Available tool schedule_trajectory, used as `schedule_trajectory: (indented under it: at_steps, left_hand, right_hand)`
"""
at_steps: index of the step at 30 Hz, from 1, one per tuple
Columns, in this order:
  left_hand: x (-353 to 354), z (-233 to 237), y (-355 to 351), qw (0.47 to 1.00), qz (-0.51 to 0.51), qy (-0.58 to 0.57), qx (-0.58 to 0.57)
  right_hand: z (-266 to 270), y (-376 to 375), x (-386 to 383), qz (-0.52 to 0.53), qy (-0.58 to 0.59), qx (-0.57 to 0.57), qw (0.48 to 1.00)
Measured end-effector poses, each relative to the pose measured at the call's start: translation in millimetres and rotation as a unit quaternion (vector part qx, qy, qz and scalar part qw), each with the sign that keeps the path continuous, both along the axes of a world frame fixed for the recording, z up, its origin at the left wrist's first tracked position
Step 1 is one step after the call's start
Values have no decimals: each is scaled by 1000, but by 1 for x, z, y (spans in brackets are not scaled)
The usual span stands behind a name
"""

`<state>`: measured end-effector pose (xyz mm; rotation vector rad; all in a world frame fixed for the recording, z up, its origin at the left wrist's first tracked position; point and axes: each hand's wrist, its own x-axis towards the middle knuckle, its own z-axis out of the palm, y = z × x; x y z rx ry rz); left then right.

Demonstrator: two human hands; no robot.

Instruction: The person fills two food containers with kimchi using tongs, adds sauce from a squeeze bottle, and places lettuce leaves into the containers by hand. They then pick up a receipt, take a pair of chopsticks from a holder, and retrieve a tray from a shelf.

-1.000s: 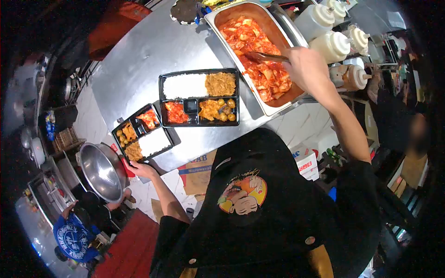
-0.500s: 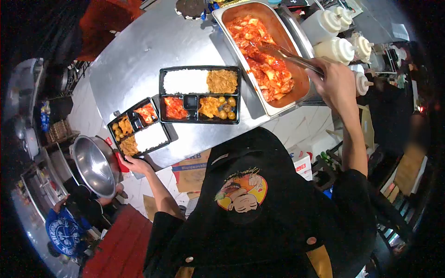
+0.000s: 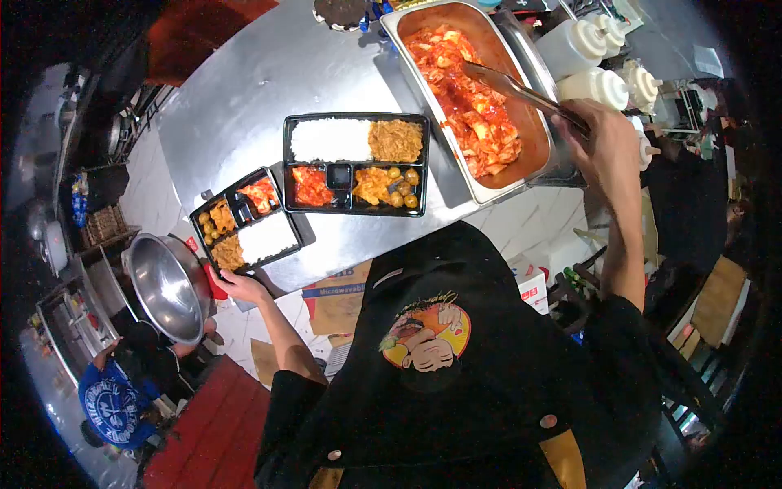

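Observation:
My right hand (image 3: 607, 138) grips metal tongs (image 3: 521, 88), their tips just over the kimchi (image 3: 464, 90) in a deep steel pan (image 3: 533, 151). At the lower left, my left hand (image 3: 241, 287) holds the near corner of a black compartment lunch box (image 3: 285, 254), which sits tilted at the table's edge. Inside it are rice, kimchi, brownish shredded food and small round brown pieces. Beside it, a second black lunch box (image 3: 356, 213) lies level on the table with the same foods. Each box has a small square compartment in the middle with no food showing.
Both boxes and the pan rest on a steel table (image 3: 236, 106). Squeeze bottles (image 3: 599, 88) stand beyond the pan on the right. A large metal bowl (image 3: 167, 289) is at the left, near a person in a blue shirt (image 3: 114, 403). Cardboard boxes (image 3: 338, 297) lie below the table.
The tongs have lifted slightly and shifted right with my right hand. My left hand stays at the corner of the tilted lunch box. The whole view has shifted a little.

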<state>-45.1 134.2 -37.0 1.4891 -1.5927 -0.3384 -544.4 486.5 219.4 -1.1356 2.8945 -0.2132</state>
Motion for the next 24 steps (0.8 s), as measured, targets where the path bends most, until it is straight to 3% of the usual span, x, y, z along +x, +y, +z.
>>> schedule_trajectory:
  at_steps: [3, 4, 5, 7, 13, 19, 24]
  left_hand:
    - [-4, 3, 2, 1000, 0, 4, 0]
    - [-7, 5, 3, 1000, 1, 2, -1]
    - [-8, 6, 3, 1000, -4, 3, -4]
    - [-6, 4, 2, 1000, -4, 11, 2]
    - [-4, 4, 2, 1000, 3, -3, 10]
    - [-3, 0, 2, 1000, 13, -8, 5]
    - [-1, -1, 1, 1000, 12, -11, 11]
  right_hand:
    - [-5, 2, 1, -15, -24, 21, 999]
    - [-12, -3, 4, -45, -39, 79, 995]
    - [-14, -6, 14, 17, -10, 24, 1000]
    - [-27, -16, 17, 36, -23, 38, 998]
    - [-38, -28, 16, 46, -27, -17, 998]
    - [-63, -35, 5, 72, -14, 9, 997]
    - [-44, -23, 9, 24, -53, 4, 998]
